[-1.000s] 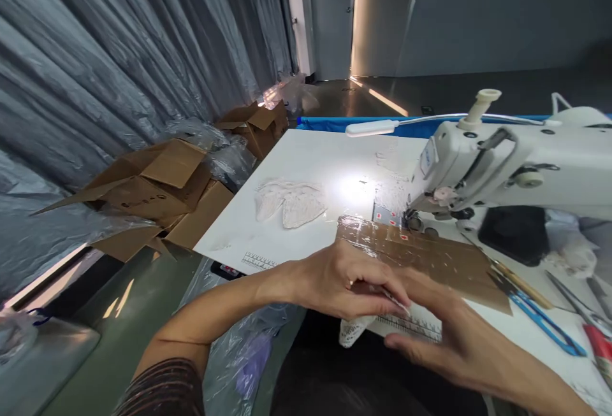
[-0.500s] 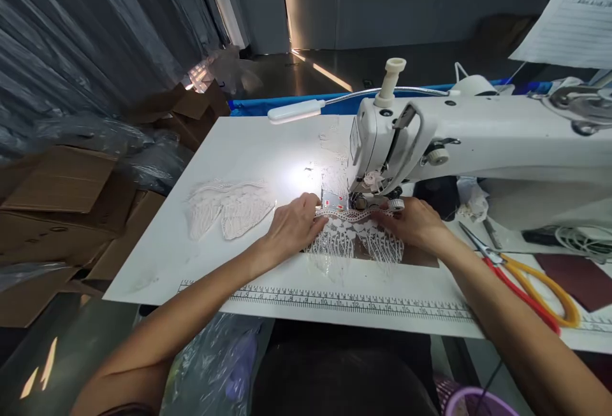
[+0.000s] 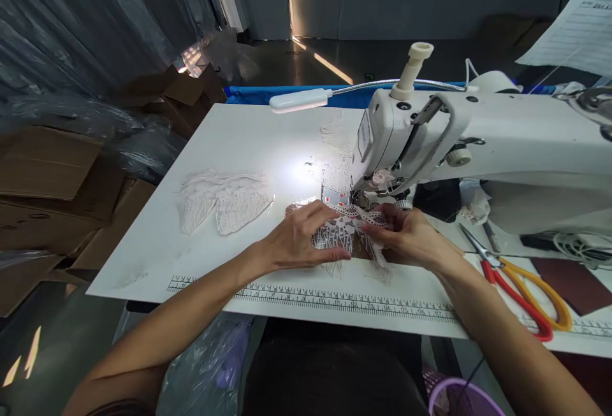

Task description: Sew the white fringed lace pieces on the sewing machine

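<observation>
White lace trim (image 3: 337,232) lies in front of the needle area of a white sewing machine (image 3: 396,142), its fringed lower edge toward me. My left hand (image 3: 306,231) rests over the lace's left end, fingers stretched out and thumb spread toward the right. At the other end, my right hand (image 3: 406,234) pinches the lace between thumb and fingers, just right of the presser foot. The lace is bunched between both hands. More lace extends behind the needle plate. The presser foot is partly hidden by the machine head.
Another lace piece (image 3: 224,202) lies on the white table (image 3: 157,244) to the left. Scissors (image 3: 516,288) with red and yellow handles lie at the right. A ruler strip (image 3: 335,301) runs along the front edge. A lamp (image 3: 300,100) hangs over the table; cardboard boxes (image 3: 48,167) stand left.
My left hand has slid right onto the lace and opened its thumb. My right hand has turned and drawn the lace inward, so the flat strip is now bunched. The view has shifted slightly.
</observation>
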